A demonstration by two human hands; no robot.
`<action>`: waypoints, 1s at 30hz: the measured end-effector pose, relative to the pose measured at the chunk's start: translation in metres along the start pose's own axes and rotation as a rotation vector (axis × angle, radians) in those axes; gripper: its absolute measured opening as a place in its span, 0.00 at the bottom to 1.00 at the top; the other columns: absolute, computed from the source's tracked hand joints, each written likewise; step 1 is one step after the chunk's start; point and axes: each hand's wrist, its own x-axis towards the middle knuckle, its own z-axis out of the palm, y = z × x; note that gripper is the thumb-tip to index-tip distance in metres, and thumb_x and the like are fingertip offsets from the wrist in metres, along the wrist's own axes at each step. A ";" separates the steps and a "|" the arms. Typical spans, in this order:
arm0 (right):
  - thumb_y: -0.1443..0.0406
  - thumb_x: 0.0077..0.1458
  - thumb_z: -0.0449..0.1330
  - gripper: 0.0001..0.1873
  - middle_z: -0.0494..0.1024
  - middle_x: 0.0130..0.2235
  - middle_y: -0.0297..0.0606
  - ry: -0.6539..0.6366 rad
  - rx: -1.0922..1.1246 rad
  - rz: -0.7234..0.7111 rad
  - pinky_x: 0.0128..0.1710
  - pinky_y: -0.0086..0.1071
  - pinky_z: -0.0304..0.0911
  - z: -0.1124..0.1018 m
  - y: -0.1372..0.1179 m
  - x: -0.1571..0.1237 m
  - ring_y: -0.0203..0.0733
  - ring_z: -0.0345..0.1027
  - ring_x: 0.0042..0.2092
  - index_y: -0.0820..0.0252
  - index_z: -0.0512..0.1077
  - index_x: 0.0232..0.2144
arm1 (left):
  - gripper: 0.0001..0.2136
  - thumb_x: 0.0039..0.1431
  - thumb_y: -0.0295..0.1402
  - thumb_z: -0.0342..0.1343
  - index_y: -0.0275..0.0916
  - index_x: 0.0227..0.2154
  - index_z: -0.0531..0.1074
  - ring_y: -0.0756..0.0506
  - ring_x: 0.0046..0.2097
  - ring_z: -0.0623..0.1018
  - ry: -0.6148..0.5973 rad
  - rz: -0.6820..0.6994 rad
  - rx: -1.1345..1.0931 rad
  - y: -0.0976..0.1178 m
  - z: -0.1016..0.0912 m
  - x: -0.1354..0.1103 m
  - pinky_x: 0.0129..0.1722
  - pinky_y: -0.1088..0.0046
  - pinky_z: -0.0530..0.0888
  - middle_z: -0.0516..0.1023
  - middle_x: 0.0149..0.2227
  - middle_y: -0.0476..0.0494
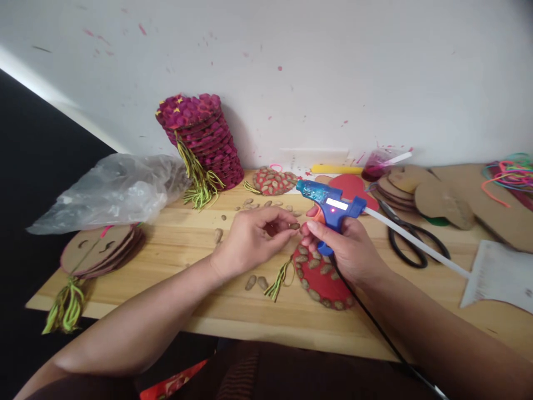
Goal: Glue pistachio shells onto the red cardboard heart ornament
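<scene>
Between the fingertips of my left hand is a peanut, close to the fingers of my right hand. That right hand is wrapped around a blue hot glue gun, its nozzle pointing left and a long white glue stick jutting out the back. Below the hands lies a red cardboard piece edged with peanuts, with a yellow-green tassel at its left; my right hand covers part of it. Loose peanuts rest on the wood near my left forearm.
A purple-red stack with a tassel leans at the wall beside a clear plastic bag. Black scissors and cardboard shapes lie right, near a cup of dark red liquid. A black cord trails off the table's front edge.
</scene>
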 end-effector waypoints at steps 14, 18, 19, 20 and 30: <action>0.57 0.51 0.69 0.13 0.75 0.24 0.31 0.146 0.053 -0.098 0.21 0.29 0.61 -0.012 -0.021 0.008 0.33 0.67 0.23 0.57 0.73 0.32 | 0.12 0.52 0.33 0.69 0.34 0.36 0.75 0.53 0.30 0.77 -0.063 -0.301 -0.540 -0.013 -0.017 0.015 0.32 0.79 0.76 0.79 0.30 0.48; 0.56 0.52 0.69 0.12 0.74 0.24 0.30 0.153 0.036 -0.081 0.21 0.30 0.61 -0.013 -0.024 0.008 0.34 0.65 0.23 0.55 0.73 0.32 | 0.13 0.51 0.33 0.70 0.34 0.37 0.76 0.53 0.30 0.78 -0.058 -0.358 -0.583 -0.016 -0.019 0.016 0.32 0.78 0.76 0.80 0.30 0.47; 0.56 0.52 0.69 0.12 0.73 0.24 0.30 0.149 0.033 -0.075 0.21 0.31 0.60 -0.013 -0.024 0.008 0.34 0.65 0.22 0.55 0.73 0.32 | 0.13 0.50 0.33 0.70 0.34 0.37 0.76 0.53 0.30 0.78 -0.056 -0.377 -0.600 -0.016 -0.019 0.017 0.32 0.78 0.76 0.80 0.30 0.47; 0.56 0.53 0.69 0.12 0.73 0.23 0.30 0.141 0.033 -0.069 0.21 0.31 0.60 -0.013 -0.024 0.007 0.34 0.64 0.22 0.55 0.73 0.32 | 0.14 0.50 0.33 0.70 0.33 0.37 0.76 0.52 0.30 0.78 -0.054 -0.401 -0.624 -0.017 -0.020 0.017 0.32 0.79 0.76 0.80 0.30 0.47; 0.53 0.56 0.65 0.14 0.73 0.23 0.31 -0.046 -0.030 -0.022 0.18 0.28 0.56 -0.010 -0.017 -0.004 0.32 0.64 0.20 0.57 0.75 0.33 | 0.16 0.44 0.31 0.74 0.34 0.35 0.76 0.52 0.30 0.80 -0.044 -0.583 -1.029 -0.018 -0.035 0.024 0.30 0.81 0.76 0.81 0.30 0.45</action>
